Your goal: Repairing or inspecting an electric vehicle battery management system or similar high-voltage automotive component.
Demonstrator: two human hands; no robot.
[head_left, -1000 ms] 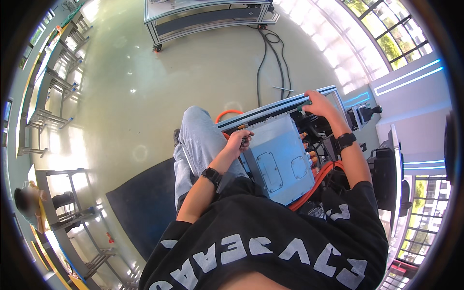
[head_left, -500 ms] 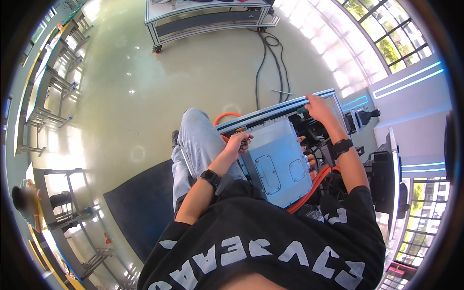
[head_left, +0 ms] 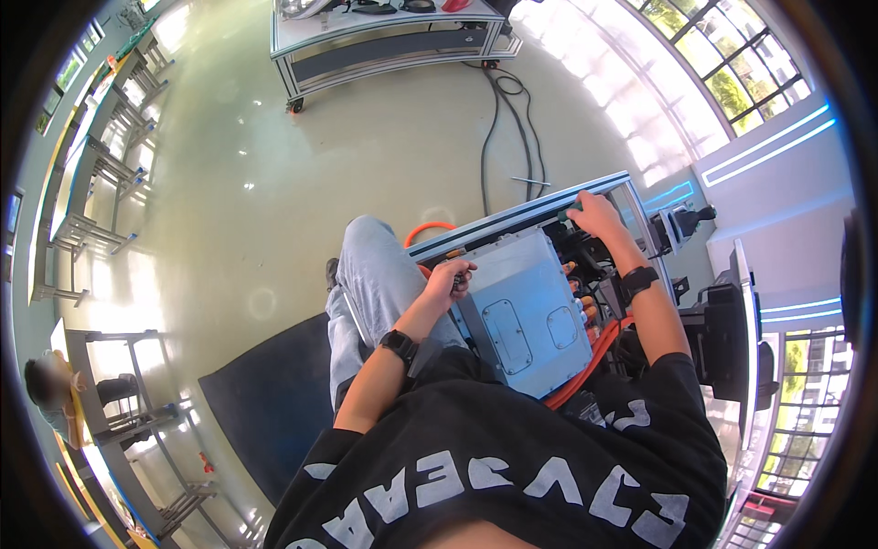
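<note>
My left hand (head_left: 448,280) is closed above the left edge of a large silver metal housing (head_left: 540,320). Something small and dark shows between its fingers, too small to name. Just inside the far aluminium rail (head_left: 512,218), my right hand (head_left: 599,216) has its fingers curled on a dark green handle-like piece (head_left: 565,213). Most of that piece is hidden by the hand and the rail. Bolted covers sit on top of the housing. Orange cables (head_left: 593,355) and dark parts run along its right side.
A wheeled workbench (head_left: 384,59) stands ahead, with black cables (head_left: 503,119) on the floor. A dark mat (head_left: 265,393) lies to my left. Another person (head_left: 55,393) sits at tables far left. A monitor (head_left: 745,339) stands at right.
My right hand has come off the top of the rail and moved slightly down onto the green piece. My left hand stays nearly in place, still closed.
</note>
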